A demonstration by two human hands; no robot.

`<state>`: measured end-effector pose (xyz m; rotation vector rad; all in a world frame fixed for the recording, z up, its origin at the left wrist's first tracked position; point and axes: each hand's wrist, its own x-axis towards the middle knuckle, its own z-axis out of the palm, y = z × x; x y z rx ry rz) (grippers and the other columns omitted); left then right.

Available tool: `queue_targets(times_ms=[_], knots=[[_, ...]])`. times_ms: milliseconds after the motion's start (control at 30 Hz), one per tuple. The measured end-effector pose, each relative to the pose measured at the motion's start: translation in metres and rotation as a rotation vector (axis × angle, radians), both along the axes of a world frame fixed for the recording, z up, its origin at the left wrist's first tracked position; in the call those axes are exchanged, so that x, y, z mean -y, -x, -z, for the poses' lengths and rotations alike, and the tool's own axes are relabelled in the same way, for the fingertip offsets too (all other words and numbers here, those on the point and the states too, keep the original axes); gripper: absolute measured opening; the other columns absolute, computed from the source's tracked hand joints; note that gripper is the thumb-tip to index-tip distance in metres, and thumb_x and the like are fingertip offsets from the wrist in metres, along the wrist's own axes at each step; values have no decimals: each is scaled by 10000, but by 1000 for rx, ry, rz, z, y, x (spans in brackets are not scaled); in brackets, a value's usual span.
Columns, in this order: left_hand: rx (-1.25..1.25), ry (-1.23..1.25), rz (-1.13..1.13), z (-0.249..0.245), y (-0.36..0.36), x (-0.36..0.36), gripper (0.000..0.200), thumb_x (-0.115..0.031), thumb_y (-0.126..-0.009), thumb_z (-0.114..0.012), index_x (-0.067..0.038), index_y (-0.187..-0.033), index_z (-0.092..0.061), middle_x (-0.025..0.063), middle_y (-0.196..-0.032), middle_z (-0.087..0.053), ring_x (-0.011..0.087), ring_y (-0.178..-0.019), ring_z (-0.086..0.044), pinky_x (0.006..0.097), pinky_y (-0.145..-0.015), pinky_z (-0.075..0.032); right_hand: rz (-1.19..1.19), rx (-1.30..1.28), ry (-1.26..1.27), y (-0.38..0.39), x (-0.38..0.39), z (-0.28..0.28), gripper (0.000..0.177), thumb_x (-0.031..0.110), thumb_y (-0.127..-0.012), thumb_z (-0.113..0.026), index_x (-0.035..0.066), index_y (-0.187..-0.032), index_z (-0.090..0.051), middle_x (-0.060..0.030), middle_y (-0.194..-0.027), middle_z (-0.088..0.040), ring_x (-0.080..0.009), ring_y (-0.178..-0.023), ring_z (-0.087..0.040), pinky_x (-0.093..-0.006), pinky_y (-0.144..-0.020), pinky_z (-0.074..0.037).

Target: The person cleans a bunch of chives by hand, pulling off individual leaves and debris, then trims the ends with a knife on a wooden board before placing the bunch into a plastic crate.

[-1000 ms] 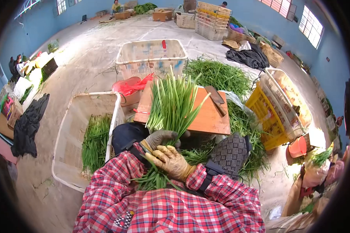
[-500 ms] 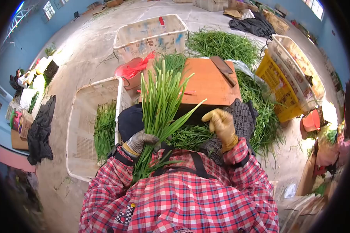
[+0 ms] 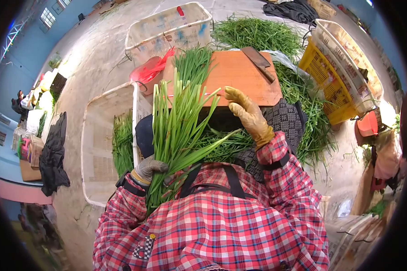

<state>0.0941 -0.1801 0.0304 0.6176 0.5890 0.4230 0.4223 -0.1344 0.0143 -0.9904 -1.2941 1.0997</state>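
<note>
My left hand (image 3: 150,170), in a grey knitted glove, is wrapped round the lower part of a bunch of garlic chives (image 3: 178,119). The pale stalk ends point up and away from me, and the green leaves hang down against my plaid shirt. My right hand (image 3: 248,113), in a yellow rubber glove, is raised to the right of the bunch with its fingers stretched and thumb apart, and I see nothing in it. Its fingertips are close to the near edge of an orange board (image 3: 233,72). Thin red strips (image 3: 215,92) lie at that edge.
A cleaver (image 3: 257,63) lies on the board's right side, and more chives (image 3: 193,65) on its left. A white crate (image 3: 91,149) with chives stands left, another crate (image 3: 167,34) behind. Loose greens (image 3: 257,38) pile beyond the board. Yellow and white crates (image 3: 332,90) stand right.
My right hand has risen toward the board and its curled fingers have opened out. The left hand, still round the chives, has shifted slightly left. The whole view has tilted a little.
</note>
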Motion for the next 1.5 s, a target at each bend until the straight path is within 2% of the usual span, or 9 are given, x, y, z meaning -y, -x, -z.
queue_targets(times_ms=[267, 533, 600, 733, 800, 967, 1033, 1267, 1500], knots=[[85, 131, -53, 14, 16, 24, 809, -159, -685, -725, 28, -1363, -324, 266, -1050, -604, 205, -607, -610, 271, -456, -491, -426, -37, 153, 14, -17, 9, 345, 277, -931, -503, 72, -1199, -575, 16, -939, -607, -65, -817, -536, -187, -698, -412], [-153, 137, -17, 37, 33, 30, 661, -221, -780, -633, 50, -1327, -381, 235, -1046, -613, 229, -709, -654, 339, -622, -565, -403, -45, 34, 24, -9, 9, 246, 233, -880, -604, 13, -952, -684, -108, -1152, -578, -202, -1080, -526, -323, -938, -405], [-197, 98, -116, 26, 15, 36, 650, -247, -780, -629, 68, -1304, -409, 217, -1002, -635, 233, -750, -664, 345, -689, -567, -149, 281, -240, 22, -3, 3, 156, 132, -825, -604, 30, -909, -688, -144, -1152, -585, -247, -1068, -566, -355, -927, -431], [-105, 179, -108, 47, 24, 45, 615, -262, -788, -628, 79, -1268, -450, 233, -942, -653, 261, -778, -668, 343, -690, -576, -174, 159, -10, -1, 22, -17, 144, 82, -861, -552, 31, -925, -671, -112, -1059, -628, -200, -1018, -571, -318, -906, -437], [21, 277, -190, 54, 26, 48, 777, -225, -766, -632, 25, -1403, -264, 316, -1261, -480, 315, -858, -671, 391, -623, -602, -11, 208, -101, -22, 34, -28, 136, 84, -893, -544, 26, -928, -662, -84, -1020, -643, -162, -975, -579, -288, -887, -443], [117, 315, -229, 65, 28, 54, 749, -242, -784, -628, 41, -1387, -285, 329, -1222, -497, 361, -842, -667, 392, -593, -604, 796, 390, -302, -158, 49, -28, 172, 41, -901, -546, 26, -1046, -638, -68, -1110, -622, -168, -979, -581, -307, -874, -463], [57, 206, -157, 59, 23, 51, 626, -342, -802, -641, 78, -1235, -474, 264, -969, -644, 303, -783, -678, 333, -637, -588, 949, 354, -324, -162, 50, -35, 210, 21, -900, -537, 33, -1089, -628, -66, -1128, -614, -170, -988, -578, -307, -880, -460], [-37, 145, -73, 48, 14, 49, 604, -333, -813, -635, 83, -1224, -482, 245, -967, -649, 272, -788, -676, 302, -635, -578, -95, 303, 111, 0, 22, -7, 352, 281, -903, -583, 8, -1123, -615, -67, -897, -663, -124, -792, -602, -261, -722, -481], [-56, 135, -120, 42, 12, 60, 591, -315, -809, -628, 90, -1214, -485, 236, -981, -645, 261, -829, -663, 284, -662, -570, -259, -98, 399, 46, -8, 39, 297, 248, -906, -581, -1, -1060, -633, -23, -834, -635, -73, -689, -534, -219, -589, -415]])
